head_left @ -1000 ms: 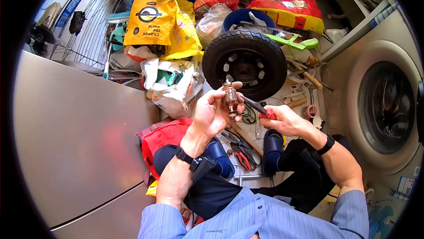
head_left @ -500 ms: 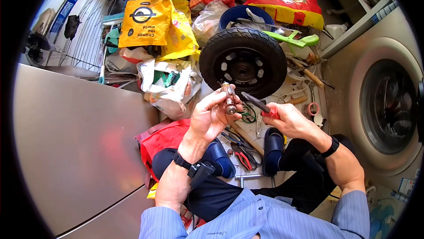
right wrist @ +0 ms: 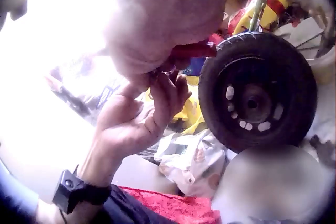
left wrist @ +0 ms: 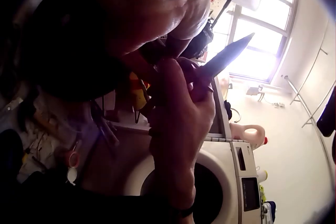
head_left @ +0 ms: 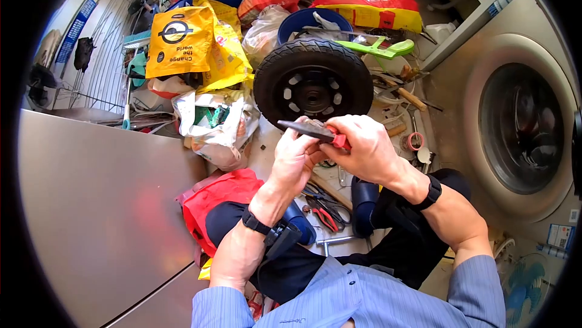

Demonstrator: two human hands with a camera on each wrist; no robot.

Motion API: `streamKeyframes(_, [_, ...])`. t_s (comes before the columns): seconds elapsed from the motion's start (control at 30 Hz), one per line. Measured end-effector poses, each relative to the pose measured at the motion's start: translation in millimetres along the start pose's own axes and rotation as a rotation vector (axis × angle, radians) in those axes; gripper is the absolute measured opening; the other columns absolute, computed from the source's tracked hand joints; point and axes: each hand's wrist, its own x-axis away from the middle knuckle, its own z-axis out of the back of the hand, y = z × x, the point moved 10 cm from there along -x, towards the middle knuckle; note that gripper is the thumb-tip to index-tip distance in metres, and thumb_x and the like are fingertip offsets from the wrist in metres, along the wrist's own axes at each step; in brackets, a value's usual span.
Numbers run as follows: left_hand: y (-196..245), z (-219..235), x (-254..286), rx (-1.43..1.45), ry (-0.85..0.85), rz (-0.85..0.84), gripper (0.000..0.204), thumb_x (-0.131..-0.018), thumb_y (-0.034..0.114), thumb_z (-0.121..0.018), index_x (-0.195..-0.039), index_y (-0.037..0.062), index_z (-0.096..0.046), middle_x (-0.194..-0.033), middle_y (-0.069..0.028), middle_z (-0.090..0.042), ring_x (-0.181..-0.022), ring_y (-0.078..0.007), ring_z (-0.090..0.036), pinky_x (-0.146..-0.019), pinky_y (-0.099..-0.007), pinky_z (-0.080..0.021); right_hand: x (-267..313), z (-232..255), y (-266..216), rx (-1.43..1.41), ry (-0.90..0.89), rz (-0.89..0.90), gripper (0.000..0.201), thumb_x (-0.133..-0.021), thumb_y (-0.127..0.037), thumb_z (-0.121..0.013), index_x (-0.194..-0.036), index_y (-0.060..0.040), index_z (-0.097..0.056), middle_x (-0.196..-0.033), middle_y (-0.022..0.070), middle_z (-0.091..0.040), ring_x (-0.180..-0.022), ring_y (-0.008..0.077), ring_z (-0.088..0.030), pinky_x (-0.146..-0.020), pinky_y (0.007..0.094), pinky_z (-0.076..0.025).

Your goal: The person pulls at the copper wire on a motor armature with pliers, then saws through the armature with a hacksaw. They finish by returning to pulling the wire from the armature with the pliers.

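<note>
The left hand (head_left: 292,161) holds a small copper-and-metal rotor (head_left: 314,123), mostly hidden behind fingers and a tool. Curled round the tool's red handle (head_left: 341,140) is the right hand (head_left: 373,149), directly against the left fingertips. The tool's dark tapered end (head_left: 303,129) points left across the rotor. In the left wrist view this tapered end (left wrist: 228,58) sticks out past the right hand (left wrist: 181,121). The right wrist view shows the left hand (right wrist: 134,121) from the side, its fingers bent beneath the right hand (right wrist: 168,19); the rotor is hardly visible there.
A black tyre (head_left: 267,85) lies just beyond the hands. Pliers (head_left: 327,219) and a wooden handle (head_left: 332,188) are on the floor between the feet. A washing machine (head_left: 451,94) stands right, a metallic panel (head_left: 109,207) left, bags (head_left: 188,43) behind.
The right hand has moved left and up to the left hand, bringing the tool over the rotor. The rotor, visible before, is now mostly covered. The head view has shifted slightly.
</note>
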Motion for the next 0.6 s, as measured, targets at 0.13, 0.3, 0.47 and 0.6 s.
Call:
streamKeyframes(0.13, [15.3,2.6,5.4,-0.418,0.122,-0.073,0.077,-0.098,0.025,-0.072,-0.158,0.0012,-0.031,-0.11,-0.0107,-0.068,-0.086,-0.0169,-0.071,-0.063,-0.0298,-0.06,3.5,2.2,5.4,-0.011,-0.008,-0.075,0.026,-0.08,-0.018,-0.083,-0.097,-0.0042,-0.069,-0.081,0.0124,-0.069,-0.073,0.0327,-0.07,-0.069,0.0399,-0.058])
streamKeyframes(0.3, [5.7,4.9,0.9,-0.634,0.01,0.095,0.068,-0.097,0.04,-0.073,-0.149,0.0047,-0.046,-0.106,-0.0072,-0.068,-0.076,-0.0121,-0.066,-0.058,-0.0254,-0.053,2.3,4.7,33.8,-0.269,-0.144,-0.35,0.029,-0.086,-0.019,-0.082,-0.104,-0.0001,-0.069,-0.081,0.0146,-0.071,-0.069,0.0224,-0.07,-0.067,0.0341,-0.056])
streamKeyframes(0.47, [10.1,-10.1,8.0,-0.558,-0.074,0.023,0.055,-0.096,0.017,-0.076,-0.143,0.0032,-0.05,-0.102,-0.0074,-0.069,-0.079,-0.0148,-0.069,-0.063,-0.0296,-0.059,6.4,1.2,46.9,-0.519,-0.22,-0.555,0.026,-0.088,-0.016,-0.081,-0.106,0.0002,-0.071,-0.084,0.0066,-0.072,-0.078,0.0083,-0.062,-0.074,0.0288,-0.055])
streamKeyframes(0.6, [23.5,-20.0,12.9,-0.569,-0.056,-0.062,0.063,-0.091,0.006,-0.077,-0.146,-0.0006,-0.046,-0.105,-0.0074,-0.069,-0.078,-0.0132,-0.068,-0.063,-0.0287,-0.058,10.4,0.1,46.9,-0.592,-0.227,-0.606,0.025,-0.087,-0.014,-0.082,-0.106,-0.0001,-0.072,-0.087,0.0041,-0.072,-0.082,0.0084,-0.062,-0.077,0.0285,-0.054])
